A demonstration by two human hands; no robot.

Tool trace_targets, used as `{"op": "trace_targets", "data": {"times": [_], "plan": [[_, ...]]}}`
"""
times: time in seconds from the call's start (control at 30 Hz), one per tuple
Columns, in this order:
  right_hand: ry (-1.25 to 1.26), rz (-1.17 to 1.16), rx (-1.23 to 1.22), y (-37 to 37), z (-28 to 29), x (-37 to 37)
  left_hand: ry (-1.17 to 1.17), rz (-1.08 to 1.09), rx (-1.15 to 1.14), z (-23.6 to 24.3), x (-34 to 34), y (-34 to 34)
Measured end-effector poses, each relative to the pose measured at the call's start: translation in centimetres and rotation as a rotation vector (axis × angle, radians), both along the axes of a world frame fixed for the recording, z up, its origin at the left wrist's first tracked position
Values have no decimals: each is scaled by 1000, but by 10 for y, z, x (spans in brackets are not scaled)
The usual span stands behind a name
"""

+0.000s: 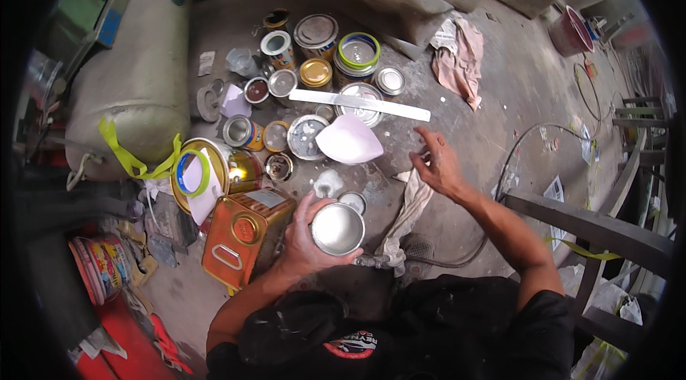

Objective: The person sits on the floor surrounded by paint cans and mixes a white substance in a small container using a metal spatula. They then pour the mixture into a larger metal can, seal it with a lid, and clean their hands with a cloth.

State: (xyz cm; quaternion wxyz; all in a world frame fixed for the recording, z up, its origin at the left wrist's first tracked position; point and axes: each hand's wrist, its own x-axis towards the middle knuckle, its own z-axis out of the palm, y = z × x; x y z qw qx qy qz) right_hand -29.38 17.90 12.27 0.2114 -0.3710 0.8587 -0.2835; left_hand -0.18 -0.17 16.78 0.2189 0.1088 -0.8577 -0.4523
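Observation:
My left hand [306, 243] is wrapped round a round metal cup [339, 228], whose pale silvery inside faces up. Just beyond the cup are a small round lid [353, 201] and a white spill [328, 183] on the floor. My right hand [441, 165] is in the air with its fingers apart, holding nothing. Below it lies a whitish rag [414, 208]. Nearest to its fingertips is a long flat metal strip [400, 107], resting across the cans. A white paper cone [349, 140] sits beside the strip.
Several paint cans [315, 31] crowd the floor ahead. An orange rectangular tin [236, 251] and a larger round can [246, 173] stand left, before a big grey tank [128, 72]. A hose [509, 158] curves at right near a metal frame [579, 223]. A pink cloth [459, 65] lies farther off.

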Motion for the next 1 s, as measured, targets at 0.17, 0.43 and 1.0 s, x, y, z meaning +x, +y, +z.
{"op": "trace_targets", "data": {"times": [0.17, 0.43, 1.0], "plan": [[54, 512, 401, 75, -45, -9, 14, -40, -4, -2, -1, 2], [23, 264, 205, 115, -102, 58, -10, -62, 4, -1, 4, 1], [132, -552, 242, 153, -56, -1, 35, -128, 106, 43, -27, 1]]}}
